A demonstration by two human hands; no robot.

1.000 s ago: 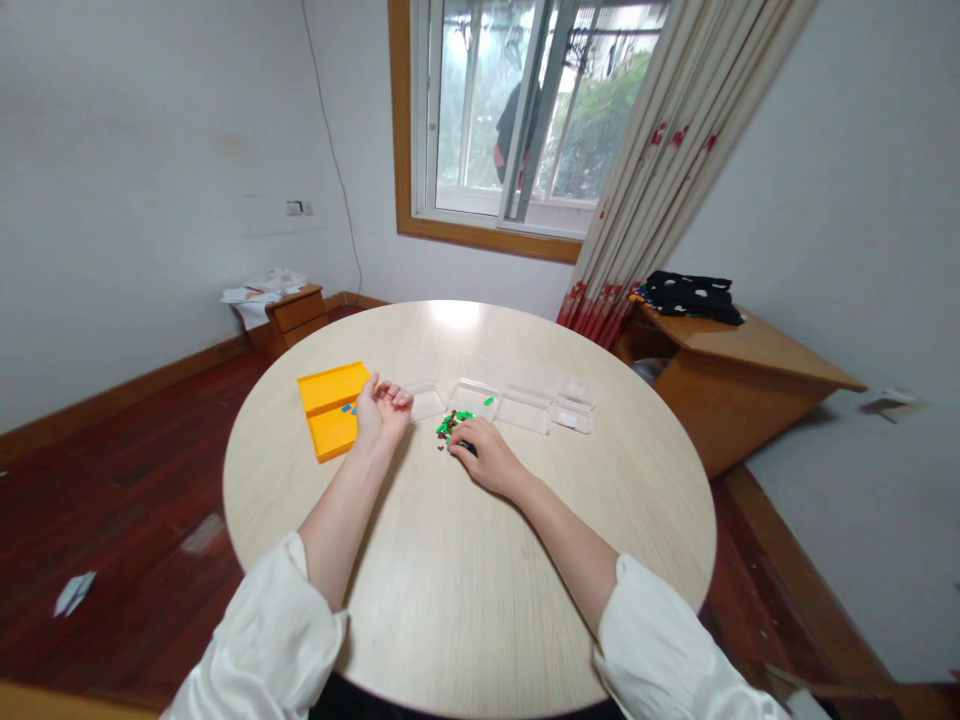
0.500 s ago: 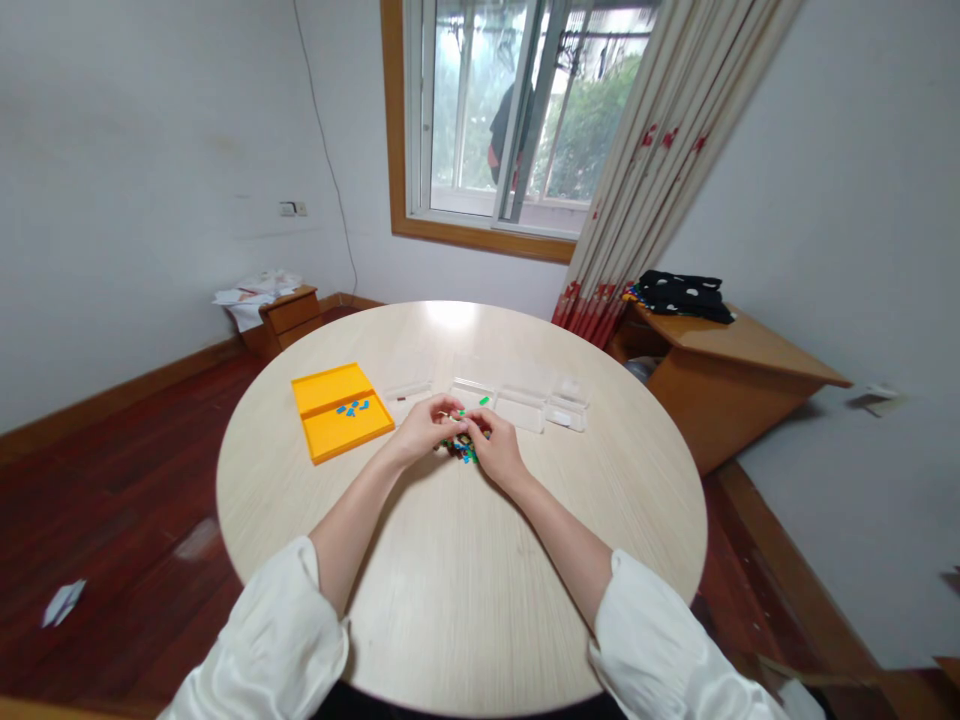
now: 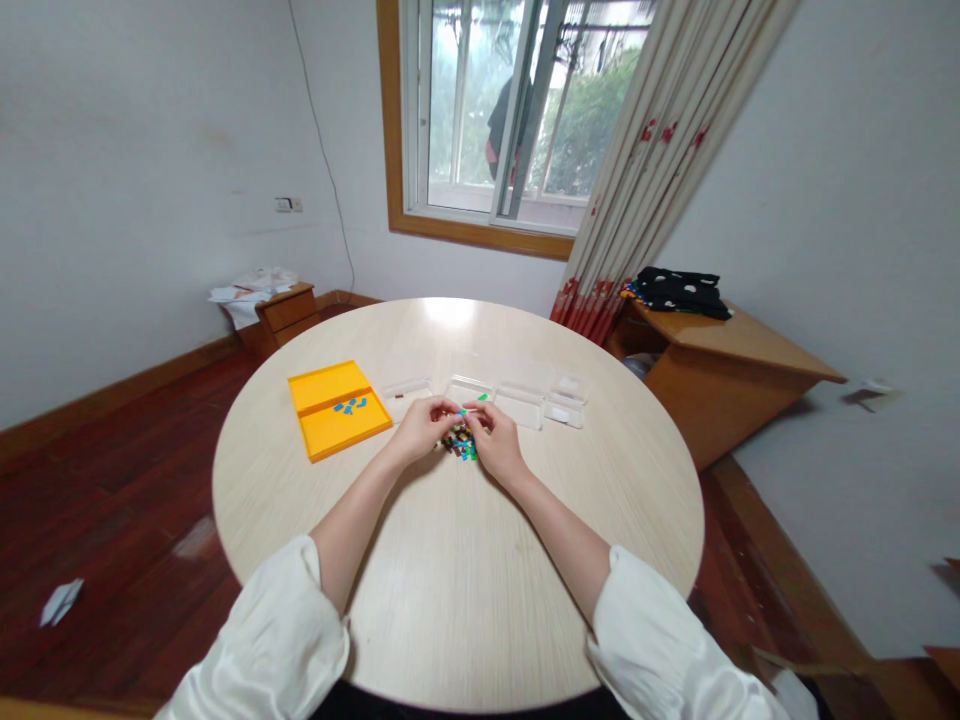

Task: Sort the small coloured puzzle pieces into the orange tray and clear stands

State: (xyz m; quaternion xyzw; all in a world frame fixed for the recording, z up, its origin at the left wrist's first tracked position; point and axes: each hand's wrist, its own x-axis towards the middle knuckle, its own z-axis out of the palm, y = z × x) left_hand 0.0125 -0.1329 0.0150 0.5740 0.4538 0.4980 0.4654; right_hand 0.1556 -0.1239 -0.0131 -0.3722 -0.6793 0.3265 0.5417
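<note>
Above a pile of small coloured pieces (image 3: 459, 441), my two hands meet at the fingertips. A tiny blue piece (image 3: 463, 411) shows between them, too small to tell its kind. My left hand (image 3: 424, 428) pinches it from the left and my right hand (image 3: 496, 438) from the right. Brown, green, blue and white bits lie in the pile below. To the left, an open yellow case (image 3: 319, 383) holds several small blue pieces (image 3: 349, 405). Behind my hands stands a clear box with a green piece (image 3: 483, 398) in it.
More clear plastic boxes (image 3: 519, 408) stand in a row behind my hands; the leftmost has a small brown piece (image 3: 399, 396). Everything rests on a round pale table (image 3: 450, 600). A wooden desk (image 3: 742, 350) with dark cloth is at the right, beside a curtain (image 3: 675, 130).
The fingers of both hands have lifted and closed together at the tips, and a blue piece now shows between them. More of the pile is visible below.
</note>
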